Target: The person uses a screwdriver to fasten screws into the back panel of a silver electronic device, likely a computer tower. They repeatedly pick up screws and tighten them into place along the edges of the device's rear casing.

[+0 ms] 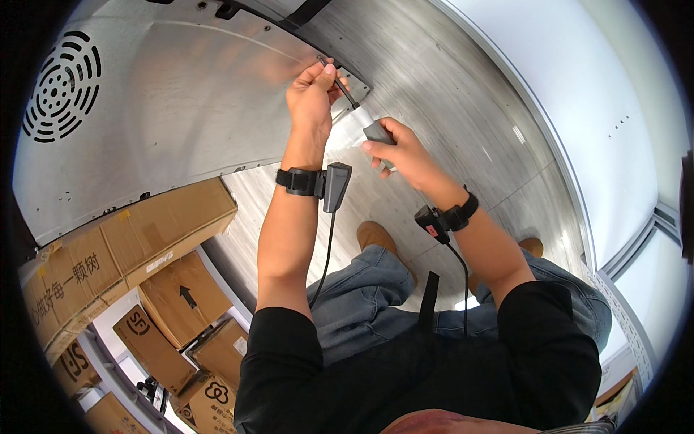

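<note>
A pale wood-look floor (477,108), streaked grey and catching the light, spread beneath the work. Above it, the left hand (311,98) had its thumb and fingertips closed around the far end of a screwdriver (377,133), by the edge of a metal panel (210,79). The right hand (406,153), nearer the body, was wrapped around the handle, thumb on one side and fingers curled around the other.

The tool ran slantwise between the two hands. Its handle was thick and dark grey, giving way to a white collar, then a slim, dark, straight shaft that reached up to the left fingers. The tip lay at the panel's border, but those fingers crowded it, and I could not tell whether it sat on a screw.

The panel stretched out left of the left hand, silvery and dully reflective, with a round slotted vent (61,90) at its far side. Each wrist just behind the hands wore a black strap; the left one carried a black sensor box (337,186), the right one another small black unit (431,223). Below and left of the left hand were brown cardboard boxes (184,296), and well off to the right stood a white partition (571,79).
</note>
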Tool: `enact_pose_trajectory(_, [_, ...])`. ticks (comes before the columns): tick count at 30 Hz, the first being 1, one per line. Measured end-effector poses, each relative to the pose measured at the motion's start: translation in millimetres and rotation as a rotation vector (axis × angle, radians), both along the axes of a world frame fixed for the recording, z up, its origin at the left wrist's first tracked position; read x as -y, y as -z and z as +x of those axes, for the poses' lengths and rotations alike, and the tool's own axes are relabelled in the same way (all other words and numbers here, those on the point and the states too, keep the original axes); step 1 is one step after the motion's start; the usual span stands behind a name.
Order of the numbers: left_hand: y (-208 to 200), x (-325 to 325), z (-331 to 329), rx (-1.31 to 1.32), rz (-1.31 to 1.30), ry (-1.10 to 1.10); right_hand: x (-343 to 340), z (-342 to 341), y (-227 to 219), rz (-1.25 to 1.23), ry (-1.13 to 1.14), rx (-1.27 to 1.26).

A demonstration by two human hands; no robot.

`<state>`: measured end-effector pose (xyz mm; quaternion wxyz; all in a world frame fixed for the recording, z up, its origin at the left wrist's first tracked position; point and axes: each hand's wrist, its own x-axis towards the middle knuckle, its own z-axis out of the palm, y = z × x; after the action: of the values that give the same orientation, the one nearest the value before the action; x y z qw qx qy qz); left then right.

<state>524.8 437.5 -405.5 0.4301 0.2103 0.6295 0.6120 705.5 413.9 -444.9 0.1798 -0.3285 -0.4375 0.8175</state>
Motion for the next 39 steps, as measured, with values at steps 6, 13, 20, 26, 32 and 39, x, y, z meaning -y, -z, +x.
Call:
enact_pose_trajectory(6, [-2.1, -1.3, 0.3, 0.019, 0.023, 0.012, -9.8, 9.3, 10.2, -0.342, -0.067, -0.279])
enact_pose_trajectory(13, [-0.5, -4.1, 6.5, -0.073, 0.020, 0.013, -2.4, -1.5, 21.8, -0.160, 0.115, 0.010])
enact_pose_trajectory(20, [1.6, -5.5, 15.8, -0.167, -0.053, -0.005, -0.9, -4.1, 29.9, 0.324, 0.110, 0.270])
enact_pose_trajectory(26, [-3.8, -4.4, 12.6, -0.042, -0.051, 0.045, -5.8, 7.5, 17.3, -0.043, 0.002, 0.033])
enact_pose_trajectory(32, [-2.9, -2.2, 8.2, 0.022, -0.013, 0.066, -13.0, 18.6, 23.5, -0.332, -0.113, -0.273])
enact_pose_trajectory(39, [3.1, -0.6, 18.5, -0.051, -0.014, 0.006, -6.7, 9.4, 21.3, -0.003, 0.002, 0.048])
